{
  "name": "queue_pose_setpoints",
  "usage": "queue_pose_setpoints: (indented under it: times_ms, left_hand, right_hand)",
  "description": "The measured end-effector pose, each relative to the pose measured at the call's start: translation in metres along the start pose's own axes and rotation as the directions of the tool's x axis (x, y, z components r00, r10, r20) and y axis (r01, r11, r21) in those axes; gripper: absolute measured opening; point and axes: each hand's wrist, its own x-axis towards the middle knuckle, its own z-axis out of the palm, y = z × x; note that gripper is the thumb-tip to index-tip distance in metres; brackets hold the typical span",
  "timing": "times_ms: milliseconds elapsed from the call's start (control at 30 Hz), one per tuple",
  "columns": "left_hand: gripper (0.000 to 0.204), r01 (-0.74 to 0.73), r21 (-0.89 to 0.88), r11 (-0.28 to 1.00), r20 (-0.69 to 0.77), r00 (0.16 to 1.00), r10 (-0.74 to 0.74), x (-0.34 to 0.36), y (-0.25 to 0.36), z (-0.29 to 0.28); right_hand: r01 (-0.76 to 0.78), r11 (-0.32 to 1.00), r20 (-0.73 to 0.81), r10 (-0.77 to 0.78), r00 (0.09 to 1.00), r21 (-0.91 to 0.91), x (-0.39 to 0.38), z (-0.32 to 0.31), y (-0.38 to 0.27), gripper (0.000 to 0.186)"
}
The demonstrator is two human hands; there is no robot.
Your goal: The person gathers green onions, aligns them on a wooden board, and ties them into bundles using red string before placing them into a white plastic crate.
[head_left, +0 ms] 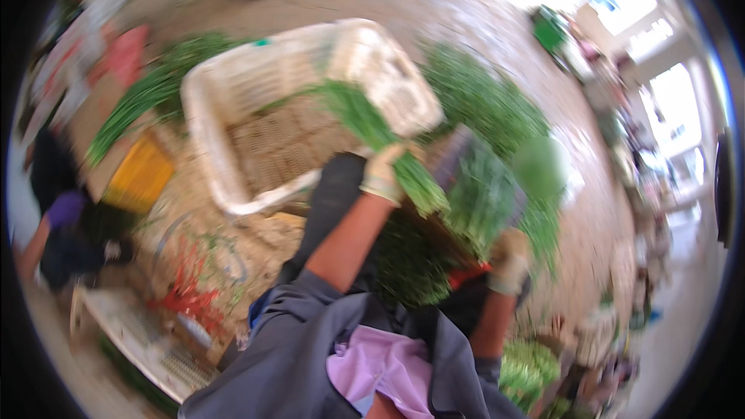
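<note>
My left hand (382,175), in a pale glove, is closed around a bunch of green chives (353,112). The cut stem ends point to the lower right, and the leaves reach over the white plastic crate (213,157). My right hand (510,253), gloved too, is at the lower end of a thick bundle of chives (479,198); motion blur smears its fingers, so I cannot tell whether they grip anything. More loose greens (411,260) lie low between my knees.
Heaps of long greens (485,89) lie right of the crate, others (143,93) left of it. A yellow box (140,174) and a person with a purple sleeve (64,208) are at the left. Red scraps (186,299) litter the floor; another pale crate (140,341) stands lower left.
</note>
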Motion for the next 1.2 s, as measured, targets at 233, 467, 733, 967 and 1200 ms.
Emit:
queue_pose_setpoints:
  times_ms: [233,467,733,967,1200]
  left_hand:
    - [0.031,-0.005,0.065,0.998,-0.038,0.999,0.007,0.009,0.001,0.006]
    - [0.033,-0.058,0.091,0.994,-0.221,0.972,0.077,0.003,-0.003,0.011]
    - [0.039,-0.100,0.253,0.962,-0.120,0.984,0.134,0.004,0.000,-0.001]
    - [0.042,-0.097,0.251,0.963,-0.210,0.966,0.152,0.006,-0.008,0.004]
    - [0.041,-0.099,0.197,0.975,-0.188,0.973,0.137,0.011,0.003,0.003]
  right_hand:
    - [0.279,0.619,0.519,0.247,0.818,-0.734,-0.019,0.050,0.043,0.023]
    - [0.478,0.524,0.260,-0.437,0.861,-0.705,0.000,0.123,0.028,0.020]
    - [0.369,0.279,0.155,-0.572,0.806,-0.887,0.026,0.147,0.065,0.023]
    - [0.303,0.664,-0.020,-0.432,0.902,-0.684,0.042,0.133,0.064,0.016]
    - [0.188,0.972,-0.034,-0.195,0.980,-0.144,-0.004,0.085,0.015,0.012]
